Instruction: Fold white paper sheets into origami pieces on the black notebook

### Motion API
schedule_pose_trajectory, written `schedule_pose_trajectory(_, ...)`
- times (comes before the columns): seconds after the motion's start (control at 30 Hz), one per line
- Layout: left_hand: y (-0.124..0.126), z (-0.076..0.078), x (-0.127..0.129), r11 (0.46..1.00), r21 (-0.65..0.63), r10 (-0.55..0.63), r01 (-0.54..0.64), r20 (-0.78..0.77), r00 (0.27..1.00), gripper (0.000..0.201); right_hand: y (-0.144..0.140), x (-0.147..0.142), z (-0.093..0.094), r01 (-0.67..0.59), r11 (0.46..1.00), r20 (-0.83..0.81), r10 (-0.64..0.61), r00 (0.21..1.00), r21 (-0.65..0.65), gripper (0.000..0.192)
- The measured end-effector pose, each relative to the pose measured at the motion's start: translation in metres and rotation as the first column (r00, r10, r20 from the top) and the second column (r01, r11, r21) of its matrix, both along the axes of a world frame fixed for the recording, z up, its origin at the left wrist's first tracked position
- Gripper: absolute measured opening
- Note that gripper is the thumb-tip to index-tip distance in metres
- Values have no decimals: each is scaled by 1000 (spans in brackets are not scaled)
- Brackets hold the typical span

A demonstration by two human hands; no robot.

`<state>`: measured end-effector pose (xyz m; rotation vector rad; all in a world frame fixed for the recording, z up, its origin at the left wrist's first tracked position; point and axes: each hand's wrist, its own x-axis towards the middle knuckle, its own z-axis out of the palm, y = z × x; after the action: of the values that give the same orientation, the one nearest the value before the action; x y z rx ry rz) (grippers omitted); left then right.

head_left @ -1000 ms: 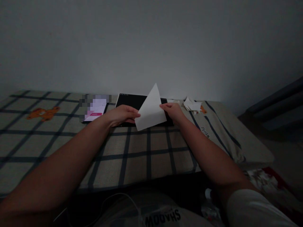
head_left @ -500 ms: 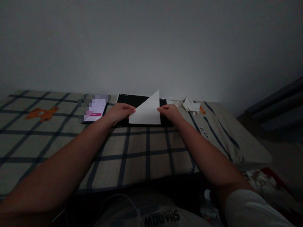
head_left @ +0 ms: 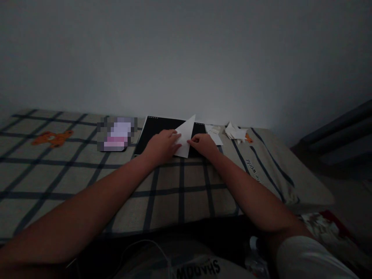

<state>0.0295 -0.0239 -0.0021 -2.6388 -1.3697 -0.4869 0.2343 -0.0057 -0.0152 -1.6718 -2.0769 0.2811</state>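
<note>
- Head view: left hand presses flat on the paper; right hand seemingly pinches its edge.
- Paper lies on the notebook near the bed's far edge: light, thin, creases easily; best held by corners.

Upside-down white lettering "SHADOW" on the grey shirt; dark word "world" on the beige checked bedsheet.

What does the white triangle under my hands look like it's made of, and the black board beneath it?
The triangle looks like thin matte paper: it holds sharp creases and a crisp point. The black board seems a stiff, matte mat or pad cover, flat with straight edges; dim light leaves its material open. It lies on a checked fabric cover.
</note>
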Motion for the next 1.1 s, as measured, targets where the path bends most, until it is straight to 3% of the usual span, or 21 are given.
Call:
schedule_pose_trajectory(0.1,-7,-9,6,998,-27,-49,48,-51,998,58,-1,0,0,-44,999,-3,44,999,5,25)
schedule_pose_trajectory(0.2,-4,-14,3,996,-39,-83,80,-85,993,57,0,4,2,-66,997,-4,66,998,27,34)
schedule_pose_trajectory(0.33,5,-10,-3,987,-69,-152,147,-75,986,49,6,15,1,-104,967,-47,118,992,231,28)
schedule_pose_trajectory(0.4,8,-8,-5,981,-73,-185,180,-59,981,45,10,18,-3,-206,937,-22,221,975,281,27)
schedule_pose_trajectory(0.53,8,-8,-6,980,-62,-191,191,-3,982,38,11,16,-11,-358,923,147,338,930,144,35)
schedule_pose_trajectory(0.8,7,-18,-4,994,-112,-11,7,-33,999,66,-3,5,4,-285,958,345,267,900,1,35)
schedule_pose_trajectory(0.93,4,-16,-1,992,-125,5,-16,-87,996,72,-4,1,2,-306,951,341,277,898,34,39)
schedule_pose_trajectory(1.1,2,-14,0,994,-103,10,-24,-135,991,72,2,-1,-11,-441,897,273,421,865,16,48)
